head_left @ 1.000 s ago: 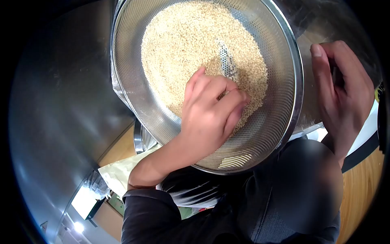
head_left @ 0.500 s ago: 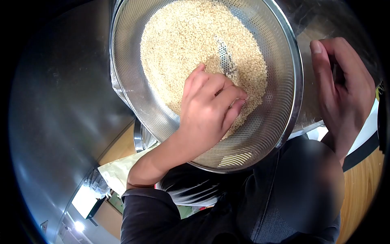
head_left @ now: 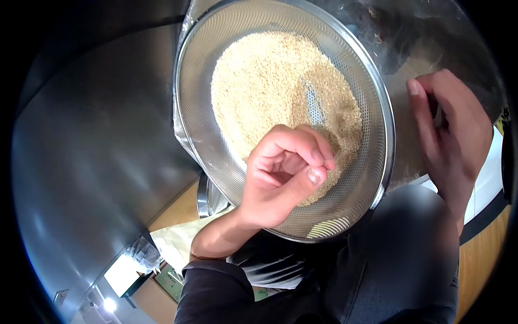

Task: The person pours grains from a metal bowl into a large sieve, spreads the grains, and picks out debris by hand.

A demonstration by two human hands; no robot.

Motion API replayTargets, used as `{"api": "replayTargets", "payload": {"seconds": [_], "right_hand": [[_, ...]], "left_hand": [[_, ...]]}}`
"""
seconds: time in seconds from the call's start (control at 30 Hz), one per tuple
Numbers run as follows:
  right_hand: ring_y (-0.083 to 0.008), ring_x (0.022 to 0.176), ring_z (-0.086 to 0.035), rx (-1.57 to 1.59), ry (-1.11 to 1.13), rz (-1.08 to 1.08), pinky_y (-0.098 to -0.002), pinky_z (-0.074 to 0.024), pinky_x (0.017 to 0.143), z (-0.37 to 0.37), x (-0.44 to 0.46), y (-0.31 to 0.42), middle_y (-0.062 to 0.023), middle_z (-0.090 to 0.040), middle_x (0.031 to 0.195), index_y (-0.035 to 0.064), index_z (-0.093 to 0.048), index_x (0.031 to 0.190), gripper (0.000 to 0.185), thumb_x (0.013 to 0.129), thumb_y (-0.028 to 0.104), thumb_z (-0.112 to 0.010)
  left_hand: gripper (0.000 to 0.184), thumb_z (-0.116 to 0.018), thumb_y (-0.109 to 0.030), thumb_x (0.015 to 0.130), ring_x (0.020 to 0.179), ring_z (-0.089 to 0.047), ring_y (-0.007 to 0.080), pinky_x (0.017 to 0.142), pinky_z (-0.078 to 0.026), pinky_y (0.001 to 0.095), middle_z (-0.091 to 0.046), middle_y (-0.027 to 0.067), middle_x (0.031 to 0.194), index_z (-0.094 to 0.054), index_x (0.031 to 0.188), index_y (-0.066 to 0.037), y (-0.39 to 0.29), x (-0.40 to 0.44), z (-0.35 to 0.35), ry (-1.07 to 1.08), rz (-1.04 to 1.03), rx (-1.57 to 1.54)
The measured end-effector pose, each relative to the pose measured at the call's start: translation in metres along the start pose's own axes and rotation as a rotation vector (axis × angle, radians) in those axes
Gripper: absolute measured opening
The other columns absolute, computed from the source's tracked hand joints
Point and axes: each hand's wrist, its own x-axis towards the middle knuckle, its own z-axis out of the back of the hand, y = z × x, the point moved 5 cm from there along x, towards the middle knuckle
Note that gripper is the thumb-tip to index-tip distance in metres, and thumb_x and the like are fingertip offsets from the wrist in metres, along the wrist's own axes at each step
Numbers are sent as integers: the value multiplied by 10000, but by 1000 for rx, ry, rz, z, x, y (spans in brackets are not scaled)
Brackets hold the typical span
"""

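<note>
A perforated metal colander [head_left: 361,67] holds a bed of pale, rice-like grain [head_left: 259,81]. A bare streak shows through the grain near its right side. My left hand [head_left: 283,175] is above the lower part of the grain, turned so the palm partly shows. Its fingertips meet the thumb in a pinch; anything between them is too small to make out. Off the colander's right rim is my right hand [head_left: 456,127], thumb and index fingertip brought together. What lies between those tips, if anything, cannot be seen.
A dark, shiny metal surface [head_left: 91,146] fills the left side. Clear plastic [head_left: 431,48] lies at the upper right beyond the colander. Below the rim are a pale sheet [head_left: 181,240] and a dark-clothed knee [head_left: 404,243]. Wooden floor [head_left: 480,270] shows at the lower right.
My left hand has risen out of the grain and rolled over, its fingertips now pinched to the thumb. The colander sits lower in view. My right hand keeps nearly the same pose.
</note>
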Motion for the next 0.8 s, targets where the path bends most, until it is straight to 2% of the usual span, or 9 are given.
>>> {"api": "replayTargets", "payload": {"seconds": [0.1, 0.17, 0.23, 0.27, 0.33, 0.47, 0.57, 0.7, 0.8], "right_hand": [[-212, 613, -531, -9, -7, 19, -298, -418, 548, 2, 2, 1, -89, -603, 758, -7, -638, 877, 122, 894, 12, -757], [-212, 612, -534, -18, -14, 16, -301, -417, 542, 2, 2, 0, -90, -609, 759, -5, -638, 877, 125, 886, 5, -762], [-219, 609, -538, 30, -27, 23, -306, -415, 535, 3, 3, 0, -92, -614, 755, 0, -641, 871, 124, 874, -1, -765], [-224, 608, -540, 47, -13, 8, -309, -412, 531, 4, 4, 1, -93, -614, 752, 1, -642, 870, 125, 869, -1, -766], [-232, 604, -537, 44, 26, -23, -317, -408, 525, 5, 5, 1, -93, -603, 741, 5, -640, 859, 127, 865, 9, -766], [-240, 598, -520, 25, 33, -39, -325, -403, 526, 3, 4, 0, -96, -574, 726, 11, -633, 833, 134, 871, 37, -759], [-243, 593, -510, 21, -2, -44, -324, -401, 526, 5, 3, -1, -94, -568, 724, 10, -629, 827, 140, 869, 40, -759], [-222, 594, -522, 41, 61, -70, -313, -410, 535, 5, 1, -3, -94, -581, 737, 10, -638, 845, 130, 881, 35, -760], [-189, 597, -535, 49, -59, 37, -297, -423, 548, 2, -4, -4, -92, -586, 747, 12, -643, 853, 126, 903, 42, -754]], "left_hand": [[199, -592, 102, 973, 978, -587, 137, 823, -480, 266, -598, 138, 1102, -544, 1113, -32, -3, 4, -9, -6, -23, -65], [165, -676, -89, 983, 940, -548, 197, 879, -425, 389, -586, 61, 984, -533, 1060, -120, -7, 9, -13, -40, 60, 75], [191, -708, -110, 975, 923, -542, 190, 845, -431, 374, -596, 56, 976, -536, 1058, -120, -8, 16, -16, -31, 31, 98], [186, -710, 2, 936, 926, -598, 175, 823, -486, 326, -607, 90, 1020, -588, 1057, -69, -13, 22, -17, 7, -73, 190], [219, -712, 114, 897, 930, -653, 160, 801, -541, 278, -618, 125, 1064, -641, 1056, -18, -18, 35, -25, 42, -176, 276], [216, -757, 131, 822, 890, -664, 168, 799, -549, 277, -633, 113, 1035, -714, 979, -11, -29, 60, -41, -76, -327, 695], [186, -772, 46, 881, 957, -679, 151, 848, -578, 296, -645, 98, 1046, -653, 1007, -21, -25, 69, -46, -64, -353, 718], [168, -746, 81, 894, 839, -613, 109, 756, -520, 235, -626, 92, 1034, -648, 991, -15, -32, 62, -39, -102, -381, 785], [144, -708, 78, 920, 863, -583, 102, 760, -488, 227, -622, 84, 1046, -657, 1014, -17, -38, 37, -22, -200, -332, 759]]}}
